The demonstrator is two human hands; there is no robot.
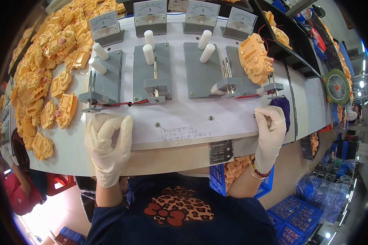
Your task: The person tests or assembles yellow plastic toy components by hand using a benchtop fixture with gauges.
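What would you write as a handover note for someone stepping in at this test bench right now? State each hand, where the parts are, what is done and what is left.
Left hand: gloved, loosely curled, resting on the white board, holding nothing visible.
Right hand: gloved, at the board's right edge beside a dark blue piece; grip unclear.
One orange moulded part sits on the rightmost grey fixture.
The other three fixtures are unloaded.
Pile of orange parts lies to the left.
Four meters stand behind.
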